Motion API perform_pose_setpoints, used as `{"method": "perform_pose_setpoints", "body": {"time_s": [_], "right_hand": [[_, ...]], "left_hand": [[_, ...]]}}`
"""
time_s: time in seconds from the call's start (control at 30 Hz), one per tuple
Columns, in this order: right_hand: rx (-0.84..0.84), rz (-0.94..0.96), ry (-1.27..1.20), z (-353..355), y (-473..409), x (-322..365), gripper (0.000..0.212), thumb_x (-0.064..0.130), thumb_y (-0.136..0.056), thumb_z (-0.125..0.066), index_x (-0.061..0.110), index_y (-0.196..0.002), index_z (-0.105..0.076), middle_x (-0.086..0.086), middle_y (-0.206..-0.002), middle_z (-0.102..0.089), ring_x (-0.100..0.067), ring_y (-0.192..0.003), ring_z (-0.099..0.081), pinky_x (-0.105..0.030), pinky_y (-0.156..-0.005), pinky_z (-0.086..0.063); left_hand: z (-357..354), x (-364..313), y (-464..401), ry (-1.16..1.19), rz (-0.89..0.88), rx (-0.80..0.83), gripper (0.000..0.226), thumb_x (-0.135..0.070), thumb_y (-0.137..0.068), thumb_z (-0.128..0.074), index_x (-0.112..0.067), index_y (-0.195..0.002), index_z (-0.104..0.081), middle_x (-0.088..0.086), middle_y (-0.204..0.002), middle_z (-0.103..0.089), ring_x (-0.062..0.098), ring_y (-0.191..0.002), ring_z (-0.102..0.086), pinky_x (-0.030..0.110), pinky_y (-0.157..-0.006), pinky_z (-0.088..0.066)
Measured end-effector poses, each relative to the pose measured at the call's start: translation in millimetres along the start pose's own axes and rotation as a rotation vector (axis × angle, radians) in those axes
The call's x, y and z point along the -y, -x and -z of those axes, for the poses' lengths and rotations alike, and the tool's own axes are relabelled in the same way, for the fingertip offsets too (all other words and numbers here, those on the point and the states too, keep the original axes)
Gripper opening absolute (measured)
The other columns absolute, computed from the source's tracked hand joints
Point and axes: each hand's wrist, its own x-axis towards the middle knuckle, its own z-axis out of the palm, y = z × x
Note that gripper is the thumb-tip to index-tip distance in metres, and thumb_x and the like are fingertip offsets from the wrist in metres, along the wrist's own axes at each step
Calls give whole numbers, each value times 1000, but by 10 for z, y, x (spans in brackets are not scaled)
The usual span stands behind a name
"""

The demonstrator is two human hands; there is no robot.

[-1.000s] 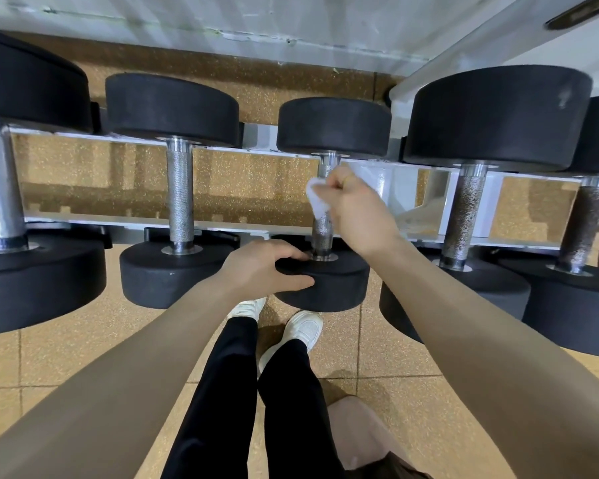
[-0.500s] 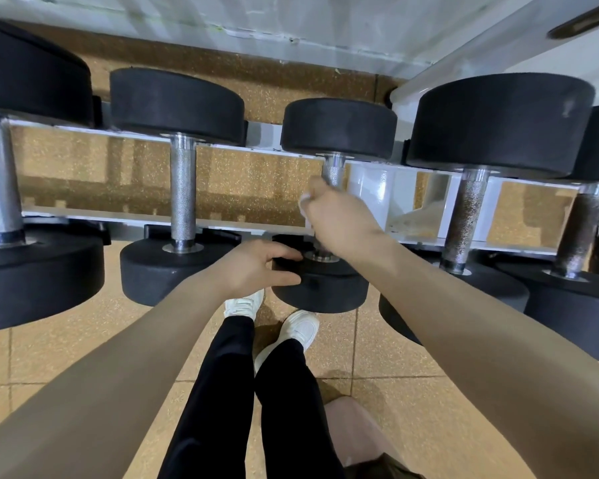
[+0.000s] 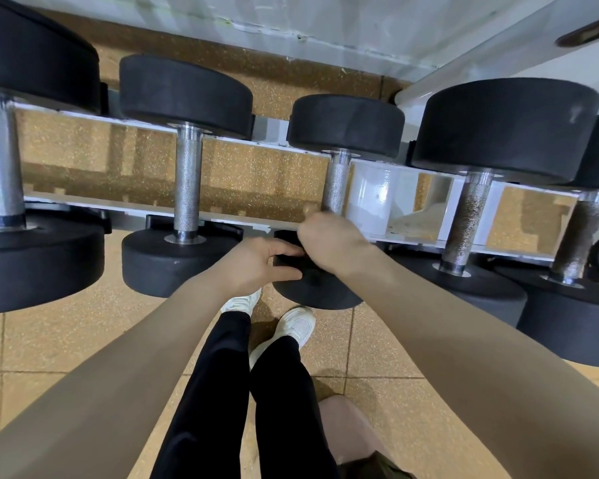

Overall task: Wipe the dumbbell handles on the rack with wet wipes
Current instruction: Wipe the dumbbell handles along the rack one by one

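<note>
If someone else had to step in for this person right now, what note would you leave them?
Left hand: rests on the near black head of the middle dumbbell, thumb and fingers over its edge, steadying it.
Right hand: curled round the bottom of that dumbbell's knurled handle; the wipe is hidden in the grip, so I cannot see it.
Done: cannot be judged from the metal; this handle is mid-wipe.
Left: finish this handle, then check the others on the white rack, including the rusty-looking handles to the right.
</note>
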Motion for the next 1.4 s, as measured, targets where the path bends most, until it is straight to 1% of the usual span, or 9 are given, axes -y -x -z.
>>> {"method": "perform_pose_setpoints", "body": {"time_s": [0.17, 0.4, 0.5, 0.6, 0.7, 1.0, 1.1, 1.2, 1.4], "right_hand": [[-267, -141, 18, 212, -130, -232, 33, -12, -83, -43, -5, -112, -56, -23, -142, -29, -34, -104, -52, -39, -83, -42], [-32, 99, -196, -196, 107, -229, 28, -4, -89, -42, 0, -108, -61, -17, -114, -47, -34, -96, -55, -35, -70, -40], [-218, -83, -840, -250, 149, -408, 39, -12, -86, -39, 5, -106, -69, -17, -111, -56, -28, -101, -54, -25, -82, -41], [-529, -561, -1617, -209, 66, -607, 41, -13, -86, -36, 12, -95, -68, -1, -97, -66, -8, -72, -53, -16, -65, -41], [-582, -728, -1959, -170, -205, -678, 42, -17, -86, -34, 11, -97, -64, 3, -76, -64, -4, -54, -46, -16, -58, -37], [-15, -438, -1512, -677, -120, -621, 36, -16, -80, -38, 9, -64, -58, -4, -50, -46, -16, -51, -39, -21, -51, -35], [-175, -577, -1820, -482, -289, -676, 38, -11, -89, -33, 21, -92, -54, 2, -50, -39, -13, -52, -31, -23, -49, -31], [-337, -661, -2093, -286, -443, -750, 38, -14, -90, -27, 7, -105, -56, -1, -63, -44, -9, -52, -32, -18, -44, -33], [4, -546, -1721, -518, -274, -730, 51, -7, -93, -38, 5, -143, -32, -2, -75, -45, -10, -61, -40, -22, -58, -47]], "left_hand": [[32, -18, -18, -26, -2, 34, 43, -23, -83, -68, -21, -125, -59, -9, -128, -56, 2, -116, -47, 14, -97, -30], [38, -27, -23, -49, 12, 33, 42, -24, -81, -70, -20, -122, -61, -4, -125, -60, 16, -114, -54, 28, -102, -38], [63, -48, -24, -79, 18, 59, 42, -27, -81, -70, -22, -123, -60, -8, -129, -56, 11, -118, -51, 22, -100, -35], [84, -45, -43, -90, 25, 77, 43, -30, -81, -70, -25, -122, -60, -11, -129, -55, 8, -118, -50, 21, -100, -34], [74, -27, -49, -69, 33, 72, 44, -29, -80, -70, -24, -122, -60, -10, -129, -55, 6, -119, -49, 20, -102, -32], [50, -11, -28, -55, -18, 20, 41, -24, -80, -71, -22, -119, -62, -13, -121, -56, -1, -113, -49, -2, -87, -30], [44, -26, -20, -57, -23, 16, 41, -23, -80, -71, -21, -120, -62, -10, -124, -57, 0, -114, -48, 5, -92, -30], [39, -34, -7, -53, -19, 16, 41, -23, -80, -70, -22, -120, -62, -10, -125, -58, 0, -114, -49, 11, -95, -31], [29, -7, -4, -64, -23, 12, 40, -25, -81, -69, -24, -121, -61, -11, -126, -57, 0, -115, -49, 5, -92, -30]]}}
